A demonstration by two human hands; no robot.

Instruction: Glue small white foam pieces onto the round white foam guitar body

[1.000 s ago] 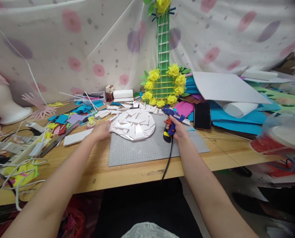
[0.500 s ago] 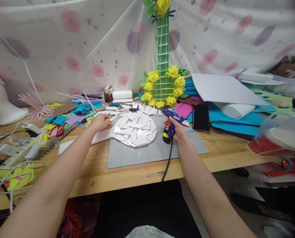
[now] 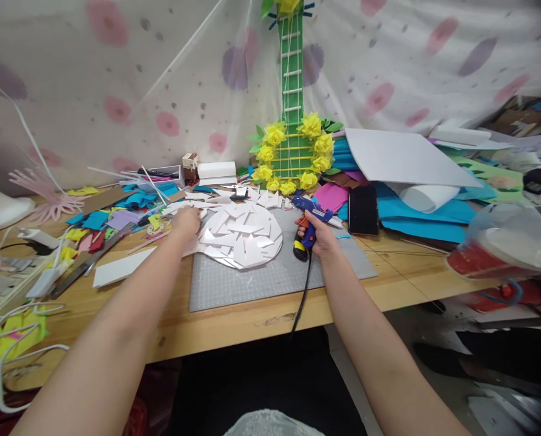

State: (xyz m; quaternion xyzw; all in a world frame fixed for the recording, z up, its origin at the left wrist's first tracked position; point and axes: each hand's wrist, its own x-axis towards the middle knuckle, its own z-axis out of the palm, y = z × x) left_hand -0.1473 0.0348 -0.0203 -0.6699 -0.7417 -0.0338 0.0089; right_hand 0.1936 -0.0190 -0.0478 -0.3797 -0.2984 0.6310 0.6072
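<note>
My right hand [image 3: 321,237] is wrapped around a blue glue gun [image 3: 313,212] with an orange trigger and a black-and-yellow end. Its nozzle points left, and a black cord hangs over the table edge. My left hand [image 3: 187,221] is curled at the white scraps [image 3: 183,204], left of a round white paddle-shaped piece [image 3: 245,236]. Whatever its fingers hold, if anything, is hidden. Angular white pieces cover the round part in overlapping layers, and its long white handle [image 3: 123,266] runs left beneath my left forearm. The round part lies on a grey cutting mat [image 3: 234,289].
Behind the mat stands a green guitar-shaped craft [image 3: 292,91] with yellow paper flowers. A black phone [image 3: 363,210] and stacked blue sheets [image 3: 415,212] lie to the right, near a plastic tub [image 3: 501,242]. Coloured scraps, a metal ruler [image 3: 86,263] and cables crowd the left.
The whole view has shifted slightly, so the table appears further left. My left hand has moved a little across the white scraps; my right hand keeps hold of the glue gun.
</note>
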